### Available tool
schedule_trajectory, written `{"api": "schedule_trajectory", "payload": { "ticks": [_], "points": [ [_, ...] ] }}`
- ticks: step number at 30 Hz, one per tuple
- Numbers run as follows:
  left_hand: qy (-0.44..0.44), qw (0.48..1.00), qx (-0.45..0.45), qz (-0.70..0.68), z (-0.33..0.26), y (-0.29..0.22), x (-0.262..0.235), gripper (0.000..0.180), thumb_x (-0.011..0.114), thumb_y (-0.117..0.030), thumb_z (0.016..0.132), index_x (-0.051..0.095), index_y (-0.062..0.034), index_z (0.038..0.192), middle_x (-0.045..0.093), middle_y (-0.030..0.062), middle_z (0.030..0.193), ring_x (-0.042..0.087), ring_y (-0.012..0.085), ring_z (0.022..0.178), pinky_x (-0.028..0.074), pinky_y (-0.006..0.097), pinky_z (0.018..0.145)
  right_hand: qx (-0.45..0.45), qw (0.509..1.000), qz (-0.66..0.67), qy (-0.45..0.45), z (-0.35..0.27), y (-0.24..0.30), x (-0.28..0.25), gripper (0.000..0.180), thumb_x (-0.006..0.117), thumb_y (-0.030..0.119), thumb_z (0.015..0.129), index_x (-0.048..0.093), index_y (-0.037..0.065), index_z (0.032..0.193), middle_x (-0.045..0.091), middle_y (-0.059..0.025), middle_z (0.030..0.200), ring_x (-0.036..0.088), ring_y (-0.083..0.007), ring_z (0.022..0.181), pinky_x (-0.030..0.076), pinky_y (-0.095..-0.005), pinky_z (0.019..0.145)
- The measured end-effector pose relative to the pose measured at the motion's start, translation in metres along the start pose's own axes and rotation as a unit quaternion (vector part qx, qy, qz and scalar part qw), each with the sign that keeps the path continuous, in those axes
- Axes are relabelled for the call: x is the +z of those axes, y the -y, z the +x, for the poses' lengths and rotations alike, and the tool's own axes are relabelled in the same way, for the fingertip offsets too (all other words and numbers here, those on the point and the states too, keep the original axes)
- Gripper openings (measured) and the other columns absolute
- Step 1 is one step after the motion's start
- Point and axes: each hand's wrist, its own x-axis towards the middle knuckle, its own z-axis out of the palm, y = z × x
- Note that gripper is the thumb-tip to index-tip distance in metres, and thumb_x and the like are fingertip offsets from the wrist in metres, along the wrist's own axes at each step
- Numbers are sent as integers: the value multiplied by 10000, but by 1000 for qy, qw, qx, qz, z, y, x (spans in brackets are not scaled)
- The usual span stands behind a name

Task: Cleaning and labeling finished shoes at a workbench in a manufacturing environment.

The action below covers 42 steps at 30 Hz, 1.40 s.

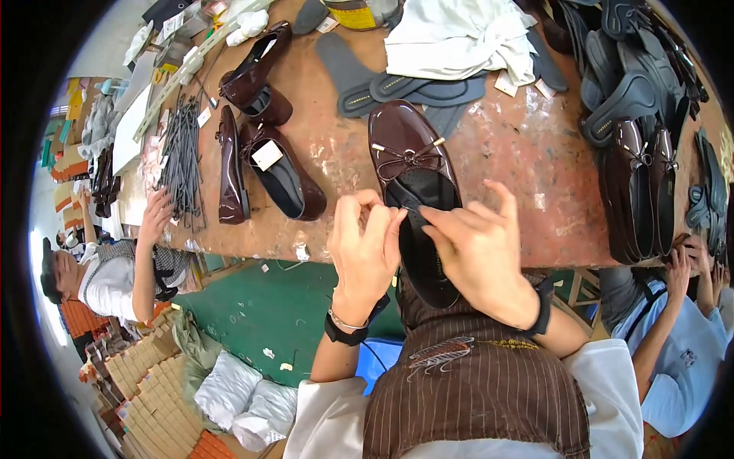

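A glossy dark brown loafer (404,126) with a bow lies in front of me, toe pointing away, its heel overhanging the table's near edge. Its inside is dark, with a black insole (422,256) along the heel part. My left hand (361,249) is at the left rim of the opening, thumb and index finger pinched together. From the right, my right hand (483,264) reaches over the opening, thumb and index closed, the other fingers raised. Between the fingertips shows a small dark grey piece; whether it is lining or something separate I cannot tell.
More brown shoes stand at left (284,172) and right (628,191). Grey insoles (355,73) and white cloth (459,38) lie at the back, with an insole pile (631,69) at far right. Dark thin strips (182,157) lie left. Co-workers sit at both sides.
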Motion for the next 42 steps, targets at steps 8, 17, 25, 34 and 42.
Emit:
{"api": "schedule_trajectory", "payload": {
  "ticks": [8, 17, 25, 34, 42],
  "points": [
    [-4, 905, -226, -361, -4, -3, 3, 64, 616, 10, 935, 660, 42, 969, 690, 73, 875, 605, 99, 631, 494, 227, 564, 63, 884, 411, 212, 19, -33, -40, 160, 674, 53, 842, 736, 57, 989, 689, -77, 752, 647, -257, 729, 431, -378, 965],
    [69, 877, -231, -416, -5, -8, -12, 228, 630, 49, 913, 699, 34, 1130, 646, 87, 961, 644, 126, 807, 547, 250, 723, 29, 962, 257, 82, 24, -23, -14, 66, 743, 105, 805, 731, 67, 857, 703, -67, 780, 661, -245, 807, 375, -477, 1043],
    [98, 863, -257, -425, -3, -12, -14, 385, 651, 70, 889, 593, 19, 1266, 707, 79, 914, 667, 122, 804, 555, 248, 735, 18, 969, 243, 40, 20, -23, -8, 103, 776, 183, 773, 738, 99, 818, 667, -10, 829, 634, -212, 847, 364, -470, 1029],
    [76, 886, -259, -377, -6, -13, -13, 421, 657, 83, 874, 538, 53, 1278, 689, 74, 884, 619, 92, 811, 496, 224, 753, -33, 968, 246, 48, 19, -28, -6, 121, 771, 195, 767, 722, 89, 798, 684, -40, 775, 656, -223, 826, 367, -480, 1032],
    [79, 900, -258, -343, -5, -16, -12, 434, 663, 59, 868, 535, 45, 1283, 681, 86, 848, 611, 109, 732, 487, 228, 710, -28, 970, 234, 54, 12, -33, -7, 68, 739, 158, 784, 721, 102, 816, 681, -25, 792, 652, -215, 855, 330, -504, 1079]
  ]
}}
